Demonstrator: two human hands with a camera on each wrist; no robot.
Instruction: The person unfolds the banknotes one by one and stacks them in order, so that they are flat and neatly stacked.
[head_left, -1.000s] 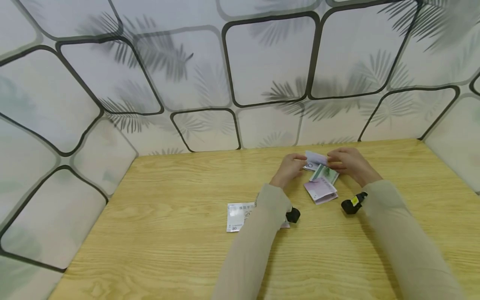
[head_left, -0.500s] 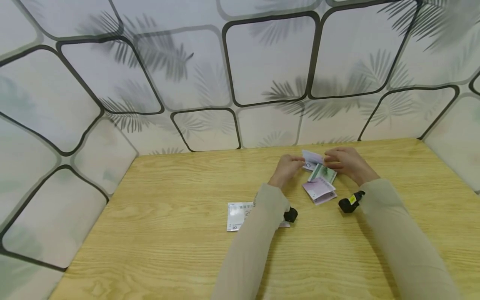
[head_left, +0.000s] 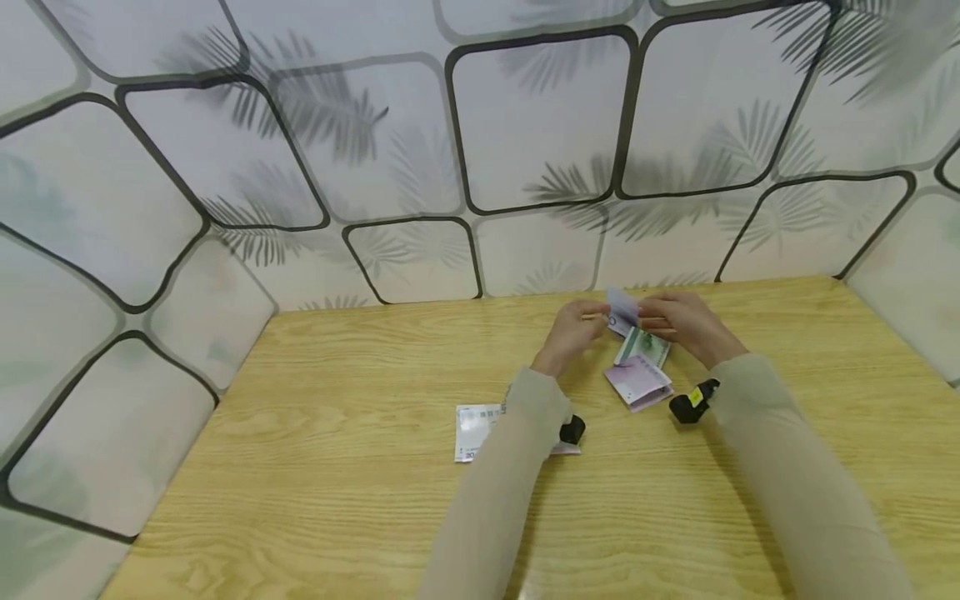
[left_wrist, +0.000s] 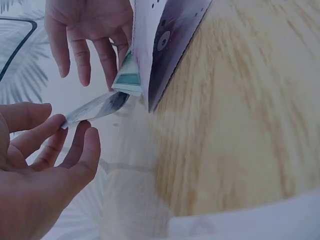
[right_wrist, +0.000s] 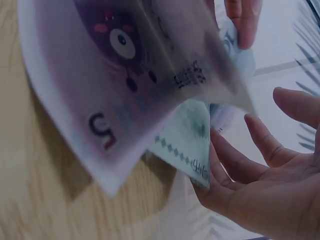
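Lots of this is half hidden, so bear with me. The left hand [head_left: 572,332] has the edge of a bluish-lilac note [head_left: 621,310] pinched in its fingers, lifted up at an angle near the far edge of the worktop [head_left: 337,400]. The right hand [head_left: 686,321] is just across from it, fingers apart and pretty loose; can't tell if the tips really touch the lilac note, since the other notes get in the way in the right wrist view.

Right in front there's a green note [head_left: 643,346], its near end covered by a folded purple note [head_left: 637,382]. That one stands partly open, and up close you can see a 5 and a one-eyed cartoon figure on it, though some of the lettering is a blur. Closer to the person, a greyish-white note [head_left: 474,432] lies flat, mostly blocked by the left sleeve [head_left: 487,500], so there's no saying whether it's one piece or several. The left wrist view also has a pale strip [left_wrist: 250,225] cut off at the bottom, no idea what it is.

Worktop's yellowish wood grain, backed by a pale wall covering [head_left: 540,125] with rounded dark outlines and grey leaf prints. Both sleeves are beige, with a small black gadget [head_left: 690,404] at each wrist.
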